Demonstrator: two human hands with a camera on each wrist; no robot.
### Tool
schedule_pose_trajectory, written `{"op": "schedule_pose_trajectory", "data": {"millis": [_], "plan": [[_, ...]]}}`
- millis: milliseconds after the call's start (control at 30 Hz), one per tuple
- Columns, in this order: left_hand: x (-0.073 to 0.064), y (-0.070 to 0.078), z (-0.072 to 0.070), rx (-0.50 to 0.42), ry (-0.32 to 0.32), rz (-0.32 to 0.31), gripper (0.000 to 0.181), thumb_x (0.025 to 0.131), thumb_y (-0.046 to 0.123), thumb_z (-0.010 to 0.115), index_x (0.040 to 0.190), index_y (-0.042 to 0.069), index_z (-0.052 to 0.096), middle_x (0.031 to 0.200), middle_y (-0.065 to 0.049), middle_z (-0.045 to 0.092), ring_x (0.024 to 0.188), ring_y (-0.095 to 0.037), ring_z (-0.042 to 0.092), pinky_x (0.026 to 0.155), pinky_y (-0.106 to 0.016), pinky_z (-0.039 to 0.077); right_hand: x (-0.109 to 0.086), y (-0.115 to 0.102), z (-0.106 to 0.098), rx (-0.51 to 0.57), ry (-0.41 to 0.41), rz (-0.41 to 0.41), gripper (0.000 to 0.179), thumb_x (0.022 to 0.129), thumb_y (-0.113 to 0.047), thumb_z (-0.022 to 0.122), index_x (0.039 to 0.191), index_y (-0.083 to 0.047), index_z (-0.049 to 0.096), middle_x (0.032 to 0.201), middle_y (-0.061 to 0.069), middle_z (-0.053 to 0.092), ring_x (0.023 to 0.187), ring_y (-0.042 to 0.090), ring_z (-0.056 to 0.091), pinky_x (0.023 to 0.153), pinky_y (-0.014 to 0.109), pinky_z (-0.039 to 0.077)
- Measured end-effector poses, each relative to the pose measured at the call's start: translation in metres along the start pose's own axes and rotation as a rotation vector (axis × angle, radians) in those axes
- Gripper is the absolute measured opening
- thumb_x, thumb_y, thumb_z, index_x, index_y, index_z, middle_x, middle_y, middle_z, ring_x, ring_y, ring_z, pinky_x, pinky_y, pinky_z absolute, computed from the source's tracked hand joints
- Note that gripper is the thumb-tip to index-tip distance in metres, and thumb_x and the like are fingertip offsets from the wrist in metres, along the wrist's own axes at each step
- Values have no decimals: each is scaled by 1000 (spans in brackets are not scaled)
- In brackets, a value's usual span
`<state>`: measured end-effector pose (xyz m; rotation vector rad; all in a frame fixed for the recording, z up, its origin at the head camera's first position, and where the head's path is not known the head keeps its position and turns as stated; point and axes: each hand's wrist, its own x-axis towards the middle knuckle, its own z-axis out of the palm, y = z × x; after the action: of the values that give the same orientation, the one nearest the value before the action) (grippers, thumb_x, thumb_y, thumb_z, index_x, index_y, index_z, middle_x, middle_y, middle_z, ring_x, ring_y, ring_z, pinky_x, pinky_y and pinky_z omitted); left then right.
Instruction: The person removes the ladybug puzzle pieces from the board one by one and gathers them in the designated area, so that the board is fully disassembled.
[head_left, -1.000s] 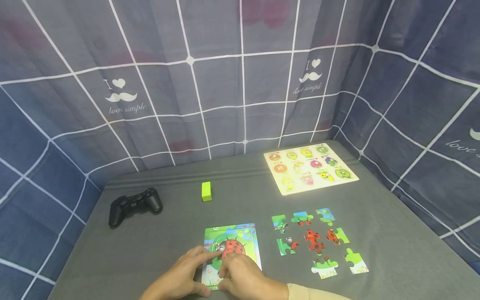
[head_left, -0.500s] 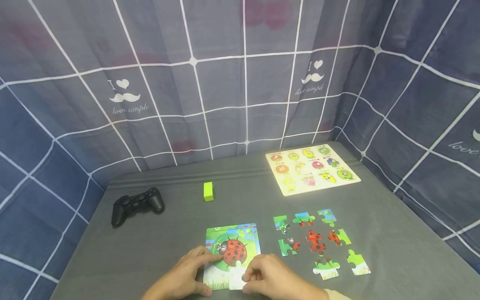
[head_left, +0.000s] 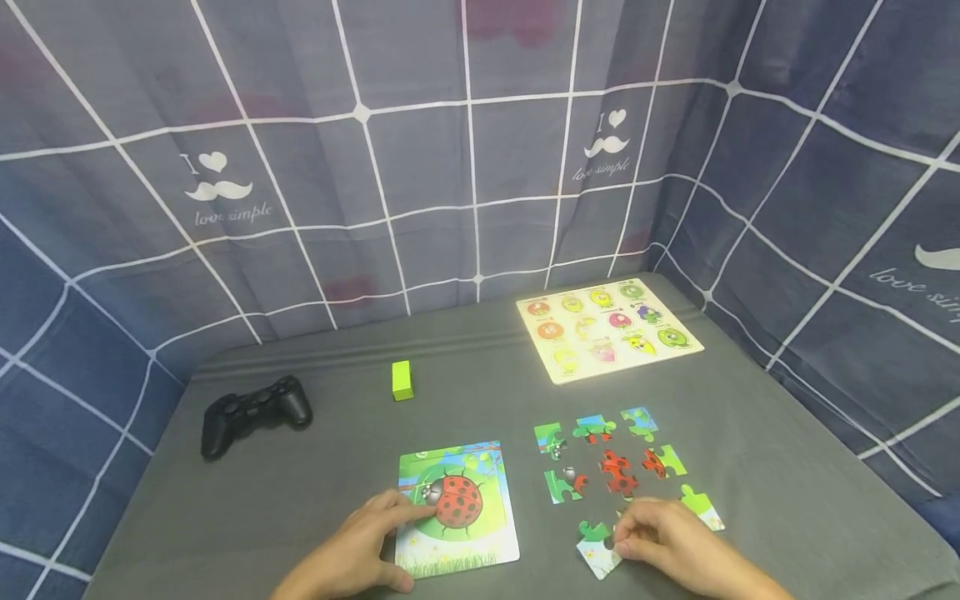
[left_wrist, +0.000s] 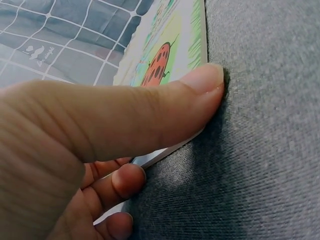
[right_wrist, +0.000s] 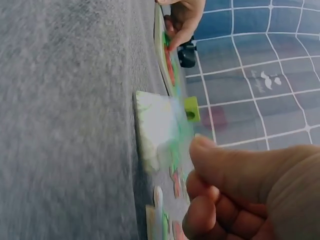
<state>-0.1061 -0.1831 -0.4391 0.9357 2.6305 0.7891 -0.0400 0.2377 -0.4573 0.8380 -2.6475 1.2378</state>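
A square picture puzzle board [head_left: 492, 546] with a printed ladybug lies flat on the grey cloth. My left hand [head_left: 360, 537] rests on its left side, index finger on the picture near the ladybug. In the left wrist view the thumb [left_wrist: 200, 95] lies over the near edge of the board [left_wrist: 197, 20], the other fingertips along its side. To the right, my right hand [head_left: 675, 537] pinches a white-and-green corner puzzle piece [head_left: 597, 557] at its right edge, low over the cloth. That puzzle piece [right_wrist: 152, 125] looks blurred in the right wrist view, close to the thumb tip.
Several loose ladybug puzzle pieces [head_left: 618, 473] lie in rows just beyond the right hand, which covers part of one. A fruit picture board [head_left: 611, 329] lies at the back right. A green block [head_left: 402, 381] and a black game controller [head_left: 255, 415] stand to the left.
My right hand has carried the corner piece rightward off the ladybug board to the front left of the loose pieces. The left hand stays on the board. The head view has shifted slightly.
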Motion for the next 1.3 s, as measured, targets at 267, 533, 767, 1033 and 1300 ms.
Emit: {"op": "schedule_pose_trajectory", "data": {"millis": [267, 533, 767, 1033, 1300], "plan": [[-2, 5, -2, -12, 1, -7, 79, 63, 32, 86, 137, 31, 57, 116, 13, 54, 108, -10, 49, 88, -32, 42, 9, -3, -2, -221, -31, -62, 28, 75, -24, 81, 98, -27, 66, 89, -19, 54, 80, -7, 45, 66, 13, 39], [-2, 3, -2, -3, -3, -16, 80, 63, 35, 86, 137, 32, 57, 115, 15, 54, 110, -11, 49, 90, -34, 42, 11, -1, 0, -394, -112, -116, 45, 67, -34, 85, 109, -22, 74, 93, -19, 48, 85, -5, 37, 67, 13, 35], [-1, 2, -1, 9, -5, -25, 80, 63, 38, 86, 137, 33, 57, 115, 15, 54, 115, -17, 50, 93, -40, 43, 15, -4, 11, -440, -26, -140, 38, 67, -43, 84, 95, -22, 69, 91, -19, 47, 87, -4, 41, 72, 13, 36], [-1, 4, -1, -17, -16, -31, 80, 63, 37, 86, 137, 34, 57, 116, 14, 54, 113, -15, 49, 91, -36, 43, 15, -3, 16, -377, 19, -129, 38, 65, -39, 87, 92, -24, 64, 90, -20, 50, 84, -4, 42, 72, 10, 34], [-2, 0, 0, -18, -9, -38, 79, 63, 37, 86, 137, 35, 56, 115, 15, 54, 113, -12, 48, 90, -33, 43, 15, -1, 15, -387, 50, -115, 41, 64, -45, 86, 92, -23, 66, 90, -20, 50, 81, -4, 41, 70, 7, 32]]}}
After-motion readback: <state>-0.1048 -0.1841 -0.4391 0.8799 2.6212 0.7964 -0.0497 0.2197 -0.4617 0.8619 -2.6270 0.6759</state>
